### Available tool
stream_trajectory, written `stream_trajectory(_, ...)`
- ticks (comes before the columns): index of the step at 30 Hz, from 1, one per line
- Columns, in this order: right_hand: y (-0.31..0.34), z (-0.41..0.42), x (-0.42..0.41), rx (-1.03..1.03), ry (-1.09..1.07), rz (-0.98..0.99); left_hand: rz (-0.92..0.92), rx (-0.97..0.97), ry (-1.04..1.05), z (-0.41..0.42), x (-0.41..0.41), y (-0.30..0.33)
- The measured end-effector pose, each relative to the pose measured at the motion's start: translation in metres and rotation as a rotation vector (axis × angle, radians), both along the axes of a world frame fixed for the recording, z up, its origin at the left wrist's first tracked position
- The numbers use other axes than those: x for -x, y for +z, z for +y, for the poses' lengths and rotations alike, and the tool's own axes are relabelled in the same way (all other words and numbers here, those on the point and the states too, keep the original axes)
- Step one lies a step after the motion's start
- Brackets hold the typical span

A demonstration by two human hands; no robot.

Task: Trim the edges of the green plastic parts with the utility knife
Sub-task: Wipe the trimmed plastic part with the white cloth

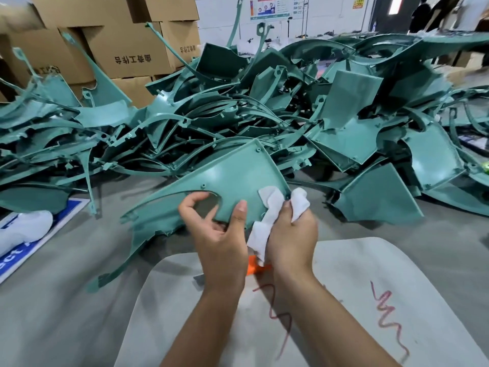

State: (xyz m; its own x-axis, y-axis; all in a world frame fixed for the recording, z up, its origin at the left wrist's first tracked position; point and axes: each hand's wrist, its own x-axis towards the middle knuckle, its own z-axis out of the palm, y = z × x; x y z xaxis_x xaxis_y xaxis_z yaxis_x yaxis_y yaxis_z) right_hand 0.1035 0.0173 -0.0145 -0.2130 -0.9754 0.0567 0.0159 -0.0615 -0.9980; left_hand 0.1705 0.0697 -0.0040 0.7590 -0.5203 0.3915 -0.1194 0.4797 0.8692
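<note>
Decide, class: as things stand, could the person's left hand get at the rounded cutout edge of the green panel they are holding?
Probably yes. The left hand already grips the green panel right at the cutout, nothing between them. The right hand with its white cloth sits off to the other side.

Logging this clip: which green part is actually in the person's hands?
The large curved green panel nearest the camera, held up off the pile by left hand and cloth-wrapped right hand.
</note>
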Motion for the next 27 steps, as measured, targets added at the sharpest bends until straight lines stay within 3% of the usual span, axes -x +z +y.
stream_trajectory(5,0.008,-0.003,0.012,0.221,-0.084,0.166,0.132,-0.034,0.011,0.005,-0.02,0.006)
stream_trajectory(8,0.016,-0.014,0.026,0.323,-0.143,0.047,0.114,-0.092,0.098,0.008,-0.03,0.005)
stream_trajectory(10,0.017,-0.02,0.03,0.35,0.021,-0.014,0.136,-0.118,0.059,0.007,-0.03,0.006)
stream_trajectory(13,0.015,-0.021,0.028,0.379,0.388,0.189,0.107,-0.119,-0.032,0.005,-0.027,0.005)
stream_trajectory(15,0.009,-0.018,0.026,0.383,0.466,0.277,0.159,-0.067,-0.037,0.005,-0.027,0.004)
stream_trajectory(19,0.006,-0.008,0.018,0.465,0.22,0.326,0.347,-0.013,-0.164,0.004,-0.009,0.002)
stream_trajectory(23,0.006,-0.005,0.013,0.436,0.143,0.365,0.128,-0.022,-0.18,0.005,0.012,-0.002)
stream_trajectory(27,0.004,-0.011,0.019,0.358,0.157,0.505,0.062,-0.085,-0.209,0.002,-0.003,-0.001)
